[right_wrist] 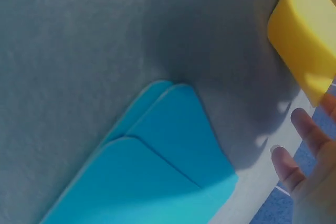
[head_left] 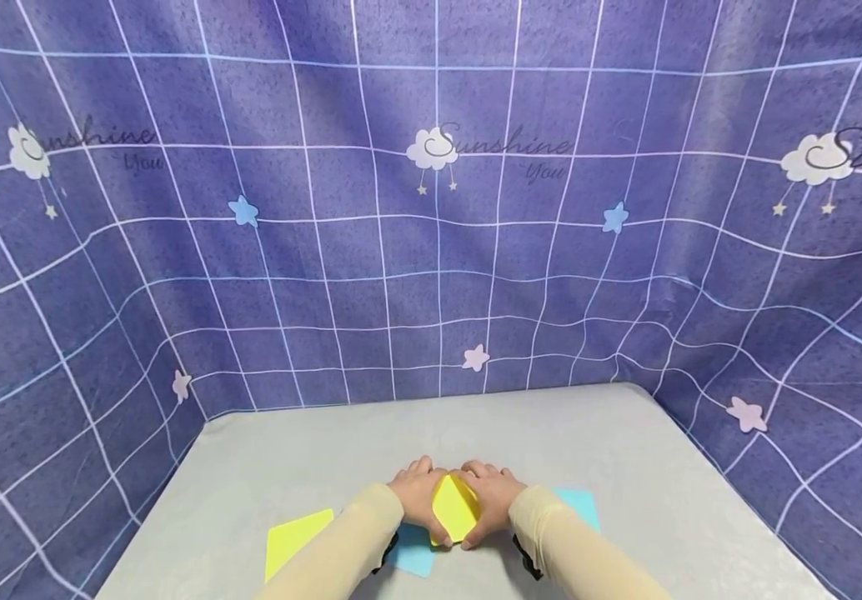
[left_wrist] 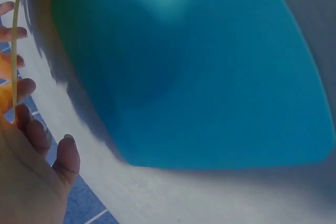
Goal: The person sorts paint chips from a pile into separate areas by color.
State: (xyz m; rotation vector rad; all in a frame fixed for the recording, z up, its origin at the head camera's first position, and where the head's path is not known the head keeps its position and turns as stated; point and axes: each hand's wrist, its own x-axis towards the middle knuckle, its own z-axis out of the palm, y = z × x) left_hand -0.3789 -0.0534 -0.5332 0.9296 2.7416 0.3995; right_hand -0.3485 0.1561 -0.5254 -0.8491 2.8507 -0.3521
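Observation:
Between my two hands, in the head view, stands a bent yellow sheet point(head_left: 452, 510), bowed up off the table top. My left hand point(head_left: 418, 498) grips its left side, thumb along the near edge and fingers toward the far edge. From the right, my right hand point(head_left: 493, 496) holds the other side in the same way. In the right wrist view the yellow sheet point(right_wrist: 307, 32) shows at the upper right, above the right hand's fingers point(right_wrist: 310, 129). A flat blue sheet point(left_wrist: 210, 87) with rounded corners fills much of the left wrist view, beside the left hand.
Another yellow sheet point(head_left: 296, 533) lies flat to the left of my left forearm. Several overlapping blue sheets point(right_wrist: 173, 140) lie to the right, partly hidden by the right sleeve in the head view. A blue grid-patterned cloth point(head_left: 371, 250) walls the grey table point(head_left: 551, 433) at the back and sides.

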